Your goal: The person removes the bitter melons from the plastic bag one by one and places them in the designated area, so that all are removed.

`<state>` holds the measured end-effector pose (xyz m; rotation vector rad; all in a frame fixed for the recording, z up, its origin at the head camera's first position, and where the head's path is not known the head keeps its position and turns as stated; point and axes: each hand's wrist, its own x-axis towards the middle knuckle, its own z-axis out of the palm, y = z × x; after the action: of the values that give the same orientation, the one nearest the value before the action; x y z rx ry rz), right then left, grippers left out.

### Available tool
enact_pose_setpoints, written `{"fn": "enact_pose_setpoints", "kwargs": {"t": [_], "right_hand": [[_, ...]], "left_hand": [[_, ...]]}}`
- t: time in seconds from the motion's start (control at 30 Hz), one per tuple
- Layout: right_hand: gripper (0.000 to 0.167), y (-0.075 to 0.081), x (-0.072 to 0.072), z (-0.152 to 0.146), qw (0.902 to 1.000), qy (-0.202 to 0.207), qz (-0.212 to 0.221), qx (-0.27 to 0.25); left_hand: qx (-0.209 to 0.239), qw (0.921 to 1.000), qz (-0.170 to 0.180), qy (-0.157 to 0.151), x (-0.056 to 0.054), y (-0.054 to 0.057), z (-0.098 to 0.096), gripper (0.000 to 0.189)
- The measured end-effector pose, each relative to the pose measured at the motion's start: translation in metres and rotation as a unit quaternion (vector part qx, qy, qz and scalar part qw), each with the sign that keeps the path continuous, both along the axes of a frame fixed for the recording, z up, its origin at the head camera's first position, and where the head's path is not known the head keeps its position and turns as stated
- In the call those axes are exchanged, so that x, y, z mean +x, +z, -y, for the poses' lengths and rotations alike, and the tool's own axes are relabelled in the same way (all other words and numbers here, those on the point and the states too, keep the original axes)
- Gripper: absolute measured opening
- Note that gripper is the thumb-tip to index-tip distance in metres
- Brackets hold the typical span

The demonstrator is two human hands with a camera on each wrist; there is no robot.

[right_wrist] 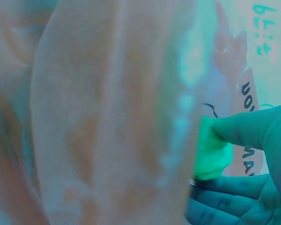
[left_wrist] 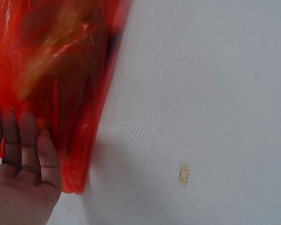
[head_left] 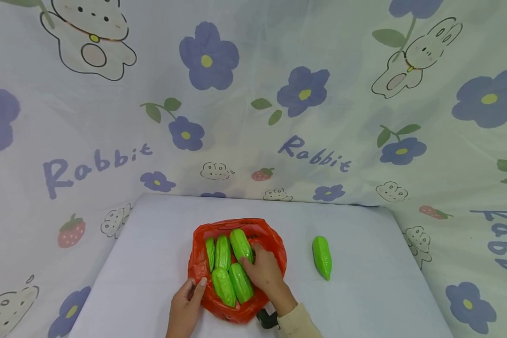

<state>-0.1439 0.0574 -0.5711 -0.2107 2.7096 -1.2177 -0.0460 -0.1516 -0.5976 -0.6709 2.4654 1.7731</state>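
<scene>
A red plastic bag (head_left: 197,267) stands with its mouth wide in the head view, and several bright green, cucumber-shaped vegetables (head_left: 224,286) lie inside. My left hand (head_left: 186,305) holds the bag's near left side, thumb over the rim. In the left wrist view its fingers (left_wrist: 30,145) lie against the outside of the red film. My right hand (head_left: 265,272) reaches into the bag from the right and grips the upper green vegetable (head_left: 240,243) between thumb and fingers. The right wrist view shows that vegetable (right_wrist: 210,154) in its grasp; the bag's wall covers much of that view.
Another green vegetable (head_left: 322,258), pointed at its near end, lies on the white table (head_left: 376,272) right of the bag. A black device (head_left: 267,319) sits at the right wrist. A printed rabbit-and-flower cloth (head_left: 236,122) hangs behind the table.
</scene>
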Motion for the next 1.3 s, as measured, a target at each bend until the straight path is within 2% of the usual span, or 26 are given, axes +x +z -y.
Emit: {"fn": "enact_pose_setpoints", "kwargs": {"t": [0.4,0.73,1.3], "right_hand": [[0.046,0.009,0.006,-0.005,0.9998,0.004,-0.018,-0.005],[0.048,0.016,0.014,-0.014,0.9988,0.013,-0.047,-0.005],[0.051,0.031,0.023,-0.024,0.9991,0.016,-0.04,-0.006]], "left_hand": [[0.003,1.0,-0.009,0.001,0.0,0.003,-0.001,0.043],[0.0,0.9999,0.015,-0.003,0.0,0.004,0.001,0.047],[0.0,1.0,0.007,-0.001,0.0,0.005,0.001,0.046]]}}
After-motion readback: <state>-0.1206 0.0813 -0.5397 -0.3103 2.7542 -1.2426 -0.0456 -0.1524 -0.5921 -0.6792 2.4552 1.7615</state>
